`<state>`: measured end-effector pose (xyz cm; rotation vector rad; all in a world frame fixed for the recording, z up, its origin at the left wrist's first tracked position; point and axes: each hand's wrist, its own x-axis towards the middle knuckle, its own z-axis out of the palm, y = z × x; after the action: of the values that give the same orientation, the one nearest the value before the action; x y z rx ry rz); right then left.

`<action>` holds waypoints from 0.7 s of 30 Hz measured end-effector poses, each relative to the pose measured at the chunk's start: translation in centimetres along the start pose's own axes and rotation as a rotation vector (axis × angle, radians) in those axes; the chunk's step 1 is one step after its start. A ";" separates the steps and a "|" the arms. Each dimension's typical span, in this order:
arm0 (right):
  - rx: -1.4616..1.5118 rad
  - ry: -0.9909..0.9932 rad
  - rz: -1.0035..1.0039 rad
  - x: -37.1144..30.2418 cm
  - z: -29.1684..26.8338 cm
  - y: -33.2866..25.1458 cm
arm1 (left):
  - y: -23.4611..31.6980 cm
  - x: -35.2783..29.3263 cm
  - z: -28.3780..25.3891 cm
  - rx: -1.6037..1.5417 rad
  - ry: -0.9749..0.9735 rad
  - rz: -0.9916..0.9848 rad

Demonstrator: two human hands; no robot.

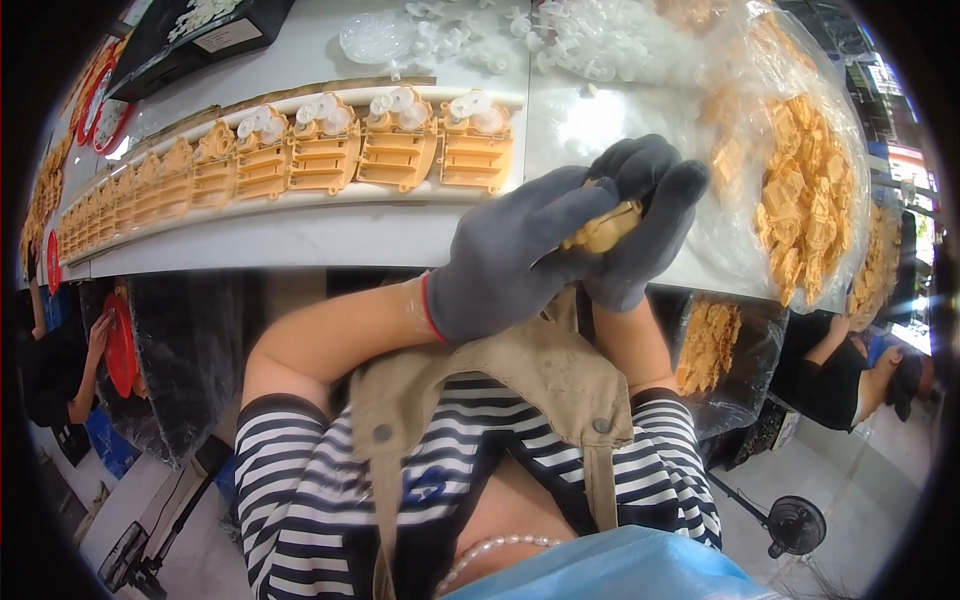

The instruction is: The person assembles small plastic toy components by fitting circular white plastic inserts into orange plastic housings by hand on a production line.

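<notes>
Both my hands wear dark grey gloves and meet over the near edge of a white table (300,240). My left hand (510,255) and my right hand (645,220) are closed together around one small orange plastic part (603,230), of which only a sliver shows between the fingers. Just beyond the hands, a long row of orange plastic housings (330,150) with white gears on top lies along a curved white rail.
A clear bag of loose orange parts (810,200) sits at the right. White plastic gears (560,40) lie scattered at the back. A black tray (200,40) stands at the back left. Other people work at the left (60,370) and right (850,375).
</notes>
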<state>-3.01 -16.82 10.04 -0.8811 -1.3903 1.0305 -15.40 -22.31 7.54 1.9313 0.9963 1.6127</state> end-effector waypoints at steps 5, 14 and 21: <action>0.039 0.057 0.050 0.4 0.1 0.6 | -0.7 0.1 0.8 0.041 0.040 0.016; 0.020 0.087 0.205 0.6 -1.1 2.9 | -1.5 0.3 0.8 -0.043 -0.031 -0.182; -0.156 0.008 0.056 1.2 0.0 1.8 | -1.0 0.7 1.5 0.025 0.141 -0.139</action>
<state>-3.20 -15.07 8.73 -1.0425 -1.4613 0.9693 -14.13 -20.98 6.89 1.7416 1.1841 1.6815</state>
